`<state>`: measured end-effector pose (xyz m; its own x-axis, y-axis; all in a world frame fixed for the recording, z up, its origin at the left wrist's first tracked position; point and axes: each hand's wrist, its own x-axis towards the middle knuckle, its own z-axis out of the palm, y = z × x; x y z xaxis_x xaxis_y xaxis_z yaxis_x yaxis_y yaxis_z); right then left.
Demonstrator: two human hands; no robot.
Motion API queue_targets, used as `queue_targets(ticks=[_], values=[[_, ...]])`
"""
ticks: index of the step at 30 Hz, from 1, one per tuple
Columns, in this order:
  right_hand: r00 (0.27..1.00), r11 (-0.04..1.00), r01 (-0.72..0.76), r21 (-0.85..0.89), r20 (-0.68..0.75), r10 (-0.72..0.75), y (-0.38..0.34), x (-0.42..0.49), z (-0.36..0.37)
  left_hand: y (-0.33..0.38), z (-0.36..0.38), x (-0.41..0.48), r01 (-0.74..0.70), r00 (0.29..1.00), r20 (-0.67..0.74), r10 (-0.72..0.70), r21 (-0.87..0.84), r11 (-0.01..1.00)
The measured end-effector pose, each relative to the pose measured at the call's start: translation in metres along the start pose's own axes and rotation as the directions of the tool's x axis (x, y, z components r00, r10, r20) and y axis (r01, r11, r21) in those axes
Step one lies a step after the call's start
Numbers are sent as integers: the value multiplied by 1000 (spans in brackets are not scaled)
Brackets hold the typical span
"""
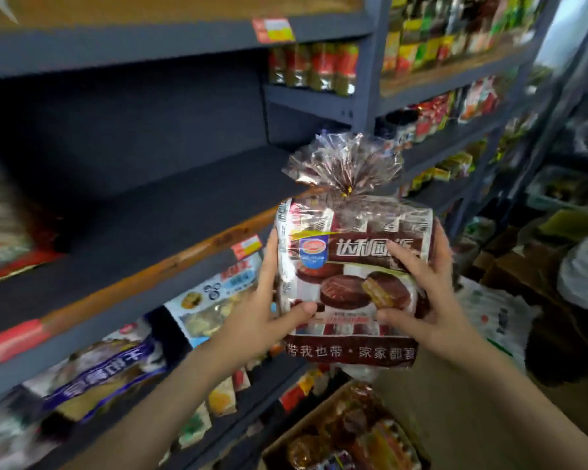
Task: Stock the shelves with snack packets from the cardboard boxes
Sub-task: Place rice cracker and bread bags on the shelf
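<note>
A brown chocolate-pie snack packet (347, 262) with a tied clear top is upright in the air, just in front of the right end of a dark middle shelf (143, 232). My left hand (269, 300) grips its left edge, thumb across the front. My right hand (425, 293) grips the right side, with the thumb on the lower front and the index finger on the label. Below, at the bottom of the view, an open cardboard box (340, 432) holds more brown packets.
The shelf below carries blue-and-white snack bags (214, 300) and a purple-labelled bag (106, 371). Bottles (316, 67) stand on an upper shelf. Another shelving unit (455, 106) with packets stands to the right. Cartons and bags (510, 283) lie on the floor at right.
</note>
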<state>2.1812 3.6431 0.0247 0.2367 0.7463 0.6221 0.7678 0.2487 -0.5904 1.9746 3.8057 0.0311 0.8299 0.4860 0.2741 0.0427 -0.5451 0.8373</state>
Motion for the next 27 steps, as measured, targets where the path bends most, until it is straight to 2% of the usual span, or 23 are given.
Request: queue_targets(ticks=[5, 7, 10, 13, 16, 19, 22, 25, 27], values=[[973, 973, 229, -25, -22, -230, -33, 57, 23, 26, -57, -22, -110, 978, -165, 128, 112, 988], [932, 932, 359, -42, -30, -360, -43, 80, 34, 32, -78, -29, -158, 953, -233, 196, 171, 972], [841, 836, 533, -133, -23, -540, -51, 115, 50, 33, -103, -35, -203, 890, -316, 328, 369, 907], [778, 760, 610, -226, -11, -628, -58, 145, 65, 25, -121, -33, -227, 815, -352, 460, 537, 812], [785, 754, 605, -257, 32, -619, -53, 173, 82, 36, -134, -27, -119, 801, -467, 376, 490, 863], [831, 786, 550, -283, 86, -550, -40, 197, 100, 32, -145, -18, -2, 797, -547, 257, 423, 906], [882, 822, 470, -320, 132, -453, -24, 215, 118, 10, -159, 2, 97, 828, -537, 162, 422, 902], [946, 872, 321, -370, 177, -273, -5, 230, 130, -20, -170, 31, 191, 849, -523, 68, 425, 885], [971, 864, 232, -447, 155, -181, 1, 240, 136, -35, -174, 53, 217, 851, -524, 38, 416, 883]])
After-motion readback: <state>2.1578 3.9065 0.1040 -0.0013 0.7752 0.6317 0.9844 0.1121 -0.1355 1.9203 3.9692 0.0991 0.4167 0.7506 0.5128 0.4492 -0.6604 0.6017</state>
